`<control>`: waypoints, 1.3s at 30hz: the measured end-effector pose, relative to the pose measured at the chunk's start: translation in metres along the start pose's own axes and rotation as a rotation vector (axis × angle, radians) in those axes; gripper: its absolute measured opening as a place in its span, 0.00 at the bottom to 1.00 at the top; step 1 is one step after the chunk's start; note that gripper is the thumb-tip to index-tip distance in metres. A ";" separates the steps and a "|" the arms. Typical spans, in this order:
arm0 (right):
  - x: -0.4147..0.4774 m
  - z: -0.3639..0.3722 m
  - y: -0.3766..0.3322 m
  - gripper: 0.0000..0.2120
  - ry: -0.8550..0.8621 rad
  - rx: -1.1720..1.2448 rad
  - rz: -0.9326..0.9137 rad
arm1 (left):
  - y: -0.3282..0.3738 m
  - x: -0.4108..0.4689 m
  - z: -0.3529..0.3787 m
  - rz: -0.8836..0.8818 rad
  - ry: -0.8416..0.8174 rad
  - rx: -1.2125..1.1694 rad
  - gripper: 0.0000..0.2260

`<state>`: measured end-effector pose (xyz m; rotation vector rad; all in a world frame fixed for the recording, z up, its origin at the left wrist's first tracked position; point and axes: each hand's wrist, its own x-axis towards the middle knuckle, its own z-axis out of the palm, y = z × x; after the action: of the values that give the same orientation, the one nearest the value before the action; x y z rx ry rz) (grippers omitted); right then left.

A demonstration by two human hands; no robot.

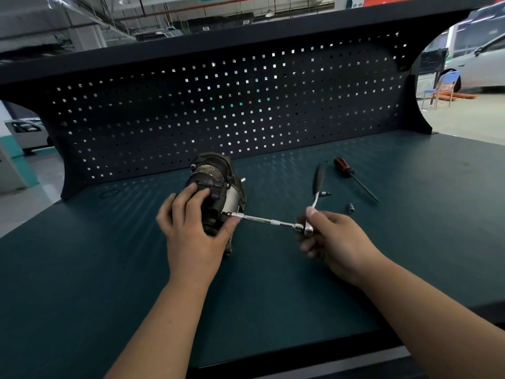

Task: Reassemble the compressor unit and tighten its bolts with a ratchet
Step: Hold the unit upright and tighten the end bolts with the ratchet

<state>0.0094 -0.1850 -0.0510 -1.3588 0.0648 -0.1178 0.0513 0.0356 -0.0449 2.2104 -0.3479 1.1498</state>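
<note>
Screwdriver (345, 167), socket (350, 207) (loose) right of ratchet (319, 176) — well apart from compressor (216, 170)

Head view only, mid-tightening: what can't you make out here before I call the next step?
- Tip of the extension bar at the compressor: too small and dark in the head view to tell if it sits on a bolt head.
- Compressor's near side: covered by the left hand.
- Head and direction switch of the ratchet: wrapped by the right hand.
- Loose socket: size marking too small.
</note>
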 end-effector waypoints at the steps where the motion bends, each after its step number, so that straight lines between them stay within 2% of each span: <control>1: 0.003 0.003 -0.001 0.15 0.013 0.019 0.071 | 0.000 0.000 0.000 -0.001 -0.008 0.006 0.33; 4: 0.011 0.009 -0.003 0.19 0.045 -0.039 0.190 | 0.000 -0.001 0.000 -0.010 -0.017 0.015 0.34; 10: 0.010 0.005 0.004 0.20 0.036 -0.139 0.097 | -0.001 0.000 0.001 -0.005 -0.006 0.040 0.33; 13: 0.007 0.002 0.006 0.15 0.026 -0.131 0.008 | -0.002 0.000 0.000 -0.001 -0.008 0.042 0.33; 16: 0.004 -0.002 0.007 0.07 -0.006 0.014 -0.054 | -0.002 0.000 0.000 -0.009 -0.010 0.039 0.32; 18: 0.002 -0.005 0.008 0.09 -0.059 0.097 -0.081 | -0.001 0.000 0.000 -0.009 -0.008 0.037 0.32; 22: -0.002 -0.009 0.011 0.16 -0.094 0.002 -0.180 | -0.001 0.000 0.000 -0.013 0.003 0.032 0.32; 24: -0.001 -0.008 0.010 0.16 -0.077 0.052 -0.150 | 0.000 0.000 0.001 -0.015 0.009 0.030 0.32; 27: 0.004 -0.006 0.009 0.11 -0.039 0.089 -0.096 | 0.000 0.000 0.001 -0.018 0.009 0.029 0.32; 30: 0.005 -0.005 0.005 0.02 -0.013 0.042 -0.052 | 0.001 -0.001 0.001 -0.027 0.001 0.022 0.33; 34: 0.013 0.000 0.000 0.15 -0.008 -0.077 0.082 | 0.003 -0.002 0.002 -0.027 -0.006 0.020 0.32; 39: 0.020 0.000 -0.001 0.22 0.005 -0.245 0.115 | 0.001 -0.002 0.003 0.013 -0.014 0.068 0.34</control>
<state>0.0294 -0.1877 -0.0500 -1.5956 0.1651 -0.0167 0.0515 0.0330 -0.0474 2.2795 -0.3334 1.1695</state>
